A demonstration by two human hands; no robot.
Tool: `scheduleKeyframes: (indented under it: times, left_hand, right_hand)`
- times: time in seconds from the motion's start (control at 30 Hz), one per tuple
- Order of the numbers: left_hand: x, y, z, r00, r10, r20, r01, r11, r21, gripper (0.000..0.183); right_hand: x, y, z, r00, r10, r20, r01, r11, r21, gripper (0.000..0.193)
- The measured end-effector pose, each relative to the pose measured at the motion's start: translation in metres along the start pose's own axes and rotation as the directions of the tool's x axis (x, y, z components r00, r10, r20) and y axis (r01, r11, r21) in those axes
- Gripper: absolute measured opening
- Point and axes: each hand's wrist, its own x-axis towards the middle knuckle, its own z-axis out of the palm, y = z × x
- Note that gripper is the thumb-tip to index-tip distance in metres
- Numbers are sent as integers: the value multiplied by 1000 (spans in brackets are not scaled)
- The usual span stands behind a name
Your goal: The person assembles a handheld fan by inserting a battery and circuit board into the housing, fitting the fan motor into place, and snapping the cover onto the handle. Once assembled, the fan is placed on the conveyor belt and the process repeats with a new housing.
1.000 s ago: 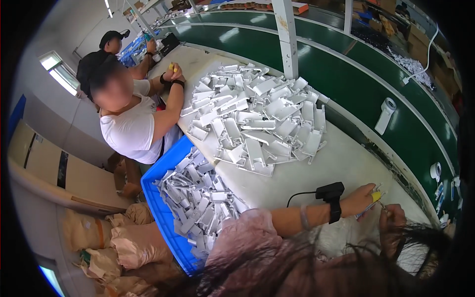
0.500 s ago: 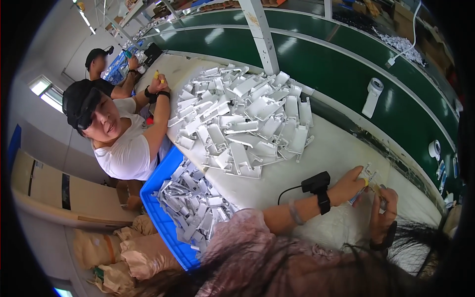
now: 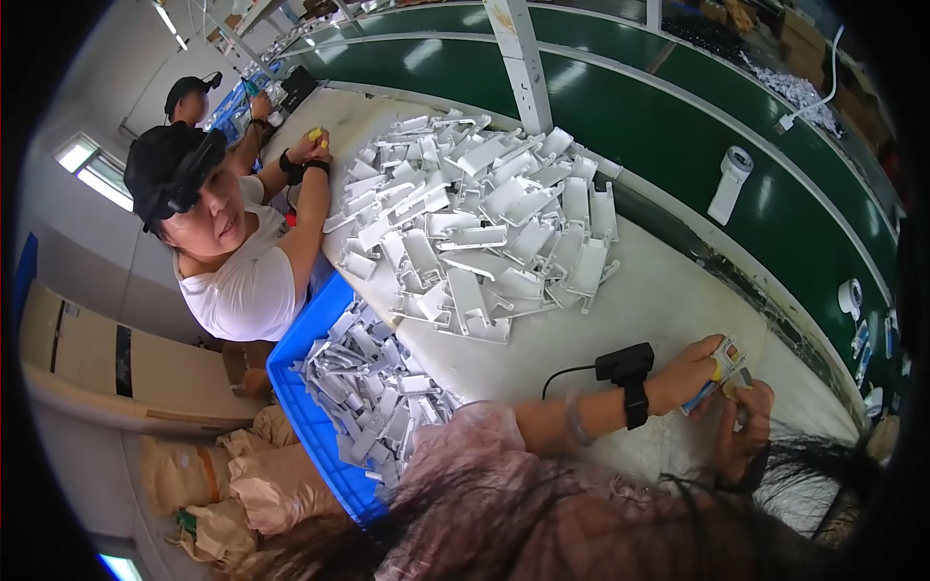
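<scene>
My left hand [image 3: 684, 378], with a black wrist strap and box on its arm, is closed around a small white plastic part [image 3: 733, 351]. Yellow shows at its fingertips, and a blue strip [image 3: 697, 398] sticks out below the fingers. My right hand [image 3: 744, 424] is just to the right, fingers bent and closed. A small greyish thing [image 3: 736, 380] shows at its fingertips, touching or almost touching the white part; its kind is too small to tell. Farther left on the table lies a big heap of white plastic parts [image 3: 484, 228].
A blue bin [image 3: 312, 426] of similar parts stands at the table's left edge, above brown sacks [image 3: 281, 484]. Across the left side a co-worker [image 3: 237, 261] leans on the table; another person [image 3: 189, 102] sits beyond. A green conveyor [image 3: 630, 107] and white post [image 3: 521, 73] border the far side.
My left hand has turned the white part, so its yellow and blue bits show more. My right hand has shifted slightly. The whole view has tilted a little.
</scene>
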Motion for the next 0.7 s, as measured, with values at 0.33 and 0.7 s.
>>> scheduleKeyframes:
  times: [0.33, 0.7]
  left_hand:
    - [0, 1, 1, 996, 90, 1, -90, 996, -4, 33]
    - [0, -3, -2, 998, -13, -56, 17, 997, 79, 31]
  right_hand:
    - [4, 0, -2, 998, -56, 28, 57, 998, -39, 27]
    - [5, 0, 2, 996, 76, -43, -74, 996, 50, 25]
